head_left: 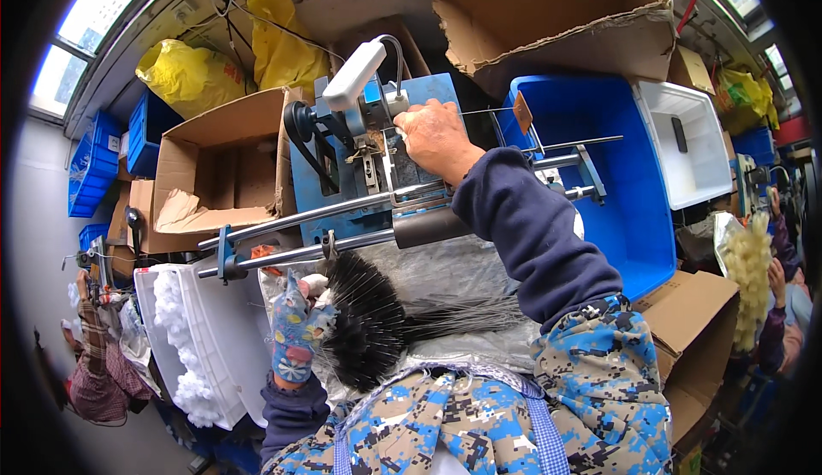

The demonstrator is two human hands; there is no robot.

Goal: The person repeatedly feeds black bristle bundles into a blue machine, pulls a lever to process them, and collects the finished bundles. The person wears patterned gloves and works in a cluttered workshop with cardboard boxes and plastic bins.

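My right hand (437, 137) rests on top of a blue machine (377, 163), fingers curled near its white handle (355, 73) and a thin wire rod (488, 111). Two metal rails (342, 210) run across the machine's front. My left hand (295, 334), in a patterned glove, grips a bundle of black bristle brushes (364, 321) whose wire stems (467, 312) fan out to the right over a grey plastic sheet (445, 270) on my lap.
A white tray (214, 347) with white fluffy pieces sits at my left. An open cardboard box (218, 167) stands behind it. A blue bin (616, 175) and white bin (685, 141) are at right. Other people work at both edges.
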